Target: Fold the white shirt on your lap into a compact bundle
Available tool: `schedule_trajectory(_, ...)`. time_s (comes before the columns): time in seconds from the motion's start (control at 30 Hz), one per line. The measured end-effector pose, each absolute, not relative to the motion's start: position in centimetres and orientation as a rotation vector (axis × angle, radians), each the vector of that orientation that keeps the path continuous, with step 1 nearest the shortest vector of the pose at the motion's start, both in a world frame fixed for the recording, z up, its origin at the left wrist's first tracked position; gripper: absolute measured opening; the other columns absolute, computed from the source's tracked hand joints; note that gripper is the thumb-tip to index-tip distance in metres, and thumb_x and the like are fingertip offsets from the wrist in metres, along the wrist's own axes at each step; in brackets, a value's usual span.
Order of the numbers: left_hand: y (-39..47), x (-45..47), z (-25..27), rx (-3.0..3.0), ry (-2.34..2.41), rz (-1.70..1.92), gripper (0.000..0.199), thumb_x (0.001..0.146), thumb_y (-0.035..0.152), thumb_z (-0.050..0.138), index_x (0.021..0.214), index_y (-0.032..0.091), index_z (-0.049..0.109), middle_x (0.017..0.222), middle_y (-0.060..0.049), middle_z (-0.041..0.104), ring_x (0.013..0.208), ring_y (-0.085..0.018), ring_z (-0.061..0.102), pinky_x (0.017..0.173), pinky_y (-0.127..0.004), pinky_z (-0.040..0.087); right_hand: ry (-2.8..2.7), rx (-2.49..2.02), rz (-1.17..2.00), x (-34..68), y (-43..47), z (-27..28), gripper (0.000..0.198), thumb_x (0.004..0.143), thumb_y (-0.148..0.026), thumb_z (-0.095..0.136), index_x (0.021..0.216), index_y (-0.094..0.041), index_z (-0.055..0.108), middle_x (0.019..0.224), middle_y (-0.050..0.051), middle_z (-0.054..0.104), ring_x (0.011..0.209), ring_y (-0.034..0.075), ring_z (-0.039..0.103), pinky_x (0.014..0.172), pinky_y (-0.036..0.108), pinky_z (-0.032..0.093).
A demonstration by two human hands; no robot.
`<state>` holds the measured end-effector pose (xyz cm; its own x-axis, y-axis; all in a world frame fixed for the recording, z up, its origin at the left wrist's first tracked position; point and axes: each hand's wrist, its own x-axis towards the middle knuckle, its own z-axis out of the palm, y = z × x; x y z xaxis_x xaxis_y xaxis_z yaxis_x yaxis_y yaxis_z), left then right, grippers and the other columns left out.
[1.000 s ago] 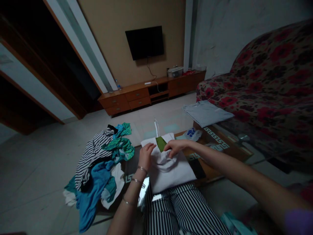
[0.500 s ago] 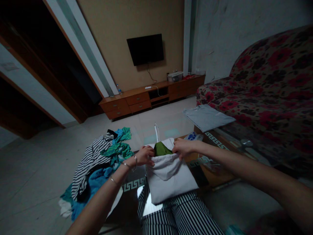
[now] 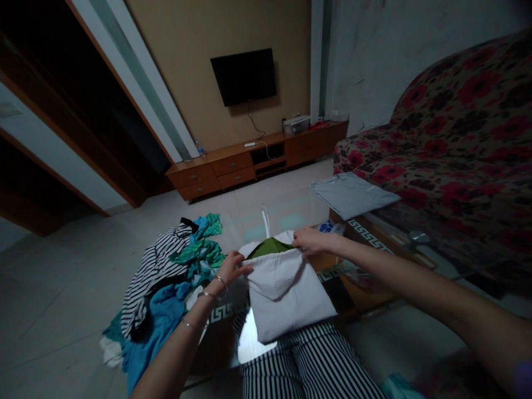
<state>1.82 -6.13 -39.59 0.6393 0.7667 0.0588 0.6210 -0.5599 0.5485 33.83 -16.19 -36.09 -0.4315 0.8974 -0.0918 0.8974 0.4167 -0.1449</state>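
Observation:
A white hooded garment (image 3: 286,296), folded into a rough rectangle, lies in front of me at the near edge of the glass table. Its hood is turned toward me, and a green lining (image 3: 270,247) shows in the opening. My left hand (image 3: 233,267), with bangles on the wrist, pinches the left corner of the hood's edge. At the right end of that edge, my right hand (image 3: 310,241) grips the cloth between thumb and fingers. A white drawstring (image 3: 265,220) stretches out beyond the garment on the glass.
To the left is a heap of clothes with a striped garment (image 3: 155,271) and a blue one (image 3: 160,316). A folded grey shirt (image 3: 353,194) lies at the table's far right, beside a floral sofa (image 3: 449,149). A wooden TV cabinet (image 3: 233,166) stands against the wall.
My left hand has moved left, drawing the hood's edge out wider and straighter. More of the green lining's width shows. My right hand has barely shifted.

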Motion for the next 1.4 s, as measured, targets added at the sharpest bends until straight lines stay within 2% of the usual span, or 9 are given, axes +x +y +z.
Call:
schedule_trajectory(0.13,-6.6,1.6,-40.4,2.238,1.124,0.49,0.028,0.075,0.045,0.055,0.08,0.018,0.057,0.071,0.002,0.052,0.066,-0.015,0.047,0.062,-0.024,0.038,-2.323,-1.743,0.641,34.0,-16.2,-35.6,0.03,0.08,-0.035,0.064,0.1,-0.012,0.063,0.088,0.007,0.063,0.077,0.017,0.055,0.065,0.024,0.037)
schedule_trajectory(0.23,-7.3,1.9,-41.4,2.181,1.205,0.582,0.031,0.076,0.041,0.056,0.095,0.018,0.057,0.067,0.003,0.049,0.063,-0.014,0.046,0.058,-0.023,0.036,-2.049,-1.798,0.379,32.0,-18.2,-36.0,0.035,0.081,-0.023,0.063,0.114,-0.012,0.056,0.101,0.01,0.061,0.09,0.019,0.055,0.076,0.026,0.04)
schedule_trajectory(0.33,-8.0,2.3,-42.2,2.153,1.236,0.646,0.035,0.075,0.036,0.057,0.103,0.016,0.057,0.068,0.003,0.05,0.063,-0.014,0.046,0.058,-0.023,0.036,-2.049,-1.667,0.089,27.8,-22.0,-37.3,0.025,0.084,-0.023,0.061,0.107,-0.015,0.058,0.105,0.01,0.058,0.101,0.021,0.051,0.085,0.031,0.039)
schedule_trajectory(0.43,-8.4,2.6,-42.6,2.149,1.258,0.711,0.035,0.075,0.034,0.057,0.105,0.016,0.059,0.071,0.002,0.051,0.064,-0.014,0.046,0.06,-0.024,0.037,-2.246,-1.496,0.031,23.5,-25.0,-39.3,0.023,0.084,-0.029,0.062,0.104,-0.018,0.058,0.103,0.007,0.058,0.098,0.022,0.05,0.081,0.033,0.039)
schedule_trajectory(0.7,-10.3,3.2,-41.1,2.094,1.419,0.818,0.043,0.08,0.027,0.051,0.122,0.015,0.047,0.072,0.002,0.053,0.066,-0.015,0.052,0.065,-0.026,0.042,-2.235,-1.517,-0.039,23.4,-26.5,-38.5,0.008,0.082,-0.011,0.056,0.086,-0.017,0.06,0.089,0.005,0.057,0.089,0.019,0.047,0.077,0.032,0.033)
schedule_trajectory(0.87,-12.6,4.3,-41.9,2.312,1.576,0.67,0.044,0.085,0.036,0.052,0.121,0.013,0.052,0.102,-0.011,0.06,0.097,-0.024,0.057,0.083,-0.036,0.045,-2.409,-1.521,0.106,24.6,-27.8,-39.0,0.008,0.081,-0.012,0.056,0.085,-0.016,0.062,0.089,0.006,0.058,0.09,0.02,0.048,0.078,0.032,0.033)
schedule_trajectory(1.07,-14.1,5.0,-41.0,2.522,1.825,0.788,0.045,0.094,0.033,0.039,0.133,0.012,0.047,0.145,-0.017,0.038,0.134,-0.03,0.033,0.105,-0.048,0.032,-2.279,-1.561,0.275,25.0,-28.4,-39.9,0.016,0.088,-0.021,0.055,0.1,-0.018,0.064,0.099,0.007,0.061,0.096,0.019,0.051,0.083,0.032,0.039)
schedule_trajectory(1.2,-15.9,6.7,-39.7,2.931,1.461,0.682,0.044,0.095,0.026,0.034,0.136,0.019,0.047,0.152,-0.008,0.03,0.143,-0.024,0.019,0.115,-0.049,0.016,-1.921,-1.679,-0.014,25.3,-26.1,-39.6,0.028,0.09,-0.012,0.046,0.113,-0.016,0.062,0.116,0.011,0.059,0.112,0.022,0.049,0.097,0.036,0.038)
schedule_trajectory(1.4,-16.5,7.5,-42.6,2.861,1.554,0.227,0.049,0.092,0.035,0.04,0.135,0.015,0.048,0.154,-0.01,0.024,0.143,-0.028,0.017,0.111,-0.057,0.021,-1.787,-1.883,-0.074,26.5,-20.0,-44.1,0.034,0.09,-0.026,0.053,0.122,-0.018,0.06,0.14,0.013,0.045,0.132,0.028,0.036,0.107,0.045,0.031)
